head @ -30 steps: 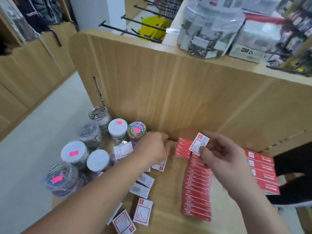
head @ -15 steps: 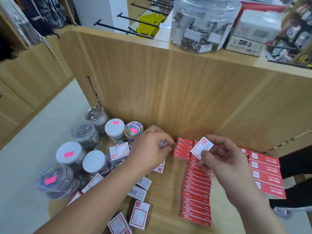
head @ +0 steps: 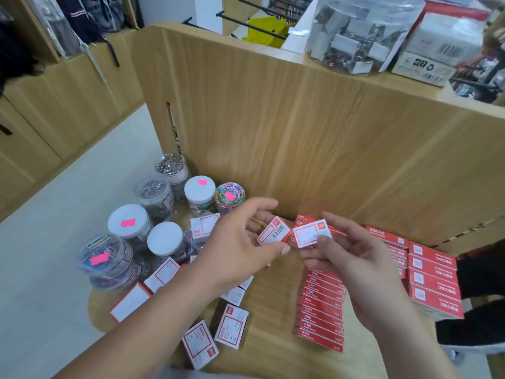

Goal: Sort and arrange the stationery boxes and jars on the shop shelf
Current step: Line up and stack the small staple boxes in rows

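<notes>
At nine o'clock from the hands, clear plastic jars with white lids and pink stickers (head: 128, 224) cluster together, apparently grouped apart from the boxes. Small white cardboard boxes with red frames (head: 231, 325) lie scattered at seven o'clock on the pale wooden shelf board (head: 273, 296), seemingly unsorted. The left hand (head: 240, 247) pinches one small white-and-red box (head: 274, 234) between thumb and fingers, raised above the board. At its three o'clock the right hand (head: 352, 255) pinches a matching white box (head: 310, 234), probably to compare them. A neat row of flat red boxes (head: 321, 310) runs toward five o'clock; stacked red boxes (head: 434, 272) sit at three o'clock.
</notes>
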The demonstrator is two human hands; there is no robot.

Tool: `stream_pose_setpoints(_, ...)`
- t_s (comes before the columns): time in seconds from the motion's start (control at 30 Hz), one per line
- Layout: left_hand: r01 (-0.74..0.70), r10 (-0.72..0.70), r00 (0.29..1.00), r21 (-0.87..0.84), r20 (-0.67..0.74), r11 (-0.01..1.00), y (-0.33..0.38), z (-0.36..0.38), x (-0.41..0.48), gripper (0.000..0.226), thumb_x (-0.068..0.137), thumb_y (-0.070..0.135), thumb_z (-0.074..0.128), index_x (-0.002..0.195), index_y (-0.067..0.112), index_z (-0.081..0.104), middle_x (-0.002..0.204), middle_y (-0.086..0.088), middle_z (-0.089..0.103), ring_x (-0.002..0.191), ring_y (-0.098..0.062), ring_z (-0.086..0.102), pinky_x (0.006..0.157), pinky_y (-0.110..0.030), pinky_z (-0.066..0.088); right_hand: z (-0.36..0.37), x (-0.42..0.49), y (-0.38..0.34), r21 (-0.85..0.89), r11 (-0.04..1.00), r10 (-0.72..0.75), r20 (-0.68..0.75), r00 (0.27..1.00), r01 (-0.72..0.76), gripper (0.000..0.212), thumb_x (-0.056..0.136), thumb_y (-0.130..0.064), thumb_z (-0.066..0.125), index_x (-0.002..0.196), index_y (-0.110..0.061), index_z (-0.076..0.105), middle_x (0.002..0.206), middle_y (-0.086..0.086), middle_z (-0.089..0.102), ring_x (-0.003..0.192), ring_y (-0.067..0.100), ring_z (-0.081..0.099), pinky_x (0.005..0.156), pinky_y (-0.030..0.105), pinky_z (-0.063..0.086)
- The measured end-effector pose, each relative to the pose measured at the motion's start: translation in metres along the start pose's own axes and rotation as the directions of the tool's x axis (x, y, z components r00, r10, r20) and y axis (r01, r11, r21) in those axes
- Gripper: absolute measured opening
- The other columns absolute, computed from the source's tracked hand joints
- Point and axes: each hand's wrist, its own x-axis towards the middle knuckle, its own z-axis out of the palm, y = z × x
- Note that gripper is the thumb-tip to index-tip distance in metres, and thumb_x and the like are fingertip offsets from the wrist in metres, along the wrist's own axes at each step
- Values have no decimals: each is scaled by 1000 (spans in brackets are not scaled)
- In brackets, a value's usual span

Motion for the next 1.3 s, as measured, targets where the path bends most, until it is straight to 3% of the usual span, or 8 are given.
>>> stream_pose_setpoints(0.2, 0, 0, 1000, -34, 12, 999, -1, 0, 0, 38, 75, 6, 89, 104, 29, 78, 96, 3, 75, 82, -18, 74, 70, -48, 64, 5, -5, 1, 22, 1000, 13, 73, 997, -15, 30, 98, 3, 57, 123, -12, 64, 96, 21, 77, 91, 36, 76, 82, 38, 63)
stream_pose_setpoints(0.37, -66, 65, 998, 25, 18, 998, -8, 0, 3, 37, 80, 9, 87, 113, 23, 78, 109, 2, 64, 93, -9, 70, 80, -30, 61, 3, -5, 1, 50, 998, 42, 102, 994, -47, 30, 99, 3, 56, 125, -11, 63, 101, 22, 76, 95, 37, 75, 86, 42, 62)
stream_pose_setpoints(0.5, -120, 117, 993, 230, 27, 966, -14, -2, 3, 35, 91, 26, 78, 125, 29, 72, 102, 13, 67, 89, -2, 62, 78, -17, 47, -2, -2, 3, 14, 998, 55, 67, 996, -56, 29, 100, 3, 56, 122, -13, 64, 100, 18, 77, 94, 34, 76, 86, 40, 62)
stream_pose_setpoints(0.63, 18, -21, 997, 36, 79, 999, -11, -4, 2, 35, 102, 10, 60, 133, 26, 61, 88, -7, 68, 74, -17, 63, 71, -35, 59, -6, 2, 6, -42, 998, 44, 22, 999, -43, 29, 99, 3, 58, 121, -15, 64, 99, 14, 78, 93, 30, 76, 86, 39, 62)
stream_pose_setpoints(0.73, 70, -67, 995, -50, 68, 996, -7, 0, 0, 33, 99, 3, 62, 125, 22, 65, 106, -10, 70, 85, -25, 74, 73, -32, 62, -5, 3, 8, -54, 998, 44, 43, 998, -41, 29, 99, 3, 58, 121, -16, 64, 100, 14, 78, 94, 30, 76, 88, 42, 60)
stream_pose_setpoints(0.83, 82, -77, 996, -104, 45, 991, -6, 3, -1, 40, 97, 1, 65, 130, 24, 64, 114, -8, 66, 86, -27, 75, 80, -43, 63, -4, 2, 9, -56, 997, 51, 69, 996, -47, 30, 99, 4, 58, 123, -14, 63, 101, 15, 78, 96, 31, 76, 89, 43, 60)
stream_pose_setpoints(1.13, -36, 36, 996, 3, 80, 999, -4, -1, 2, 27, 85, -3, 78, 102, 17, 75, 89, 2, 72, 75, -9, 64, 70, -27, 55, -7, 4, 8, -112, 993, 38, 123, 992, -25, 33, 97, 9, 58, 121, -12, 63, 101, 15, 77, 97, 31, 75, 91, 44, 59)
stream_pose_setpoints(1.3, -162, 154, 983, 78, 100, 984, -4, 4, 4, 44, 79, 1, 85, 114, 25, 76, 95, 8, 70, 87, -11, 67, 85, -28, 55, -4, 4, 10, -192, 980, -5, 220, 975, 48, 37, 91, 6, 68, 122, -13, 64, 105, 11, 77, 97, 29, 73, 92, 43, 59)
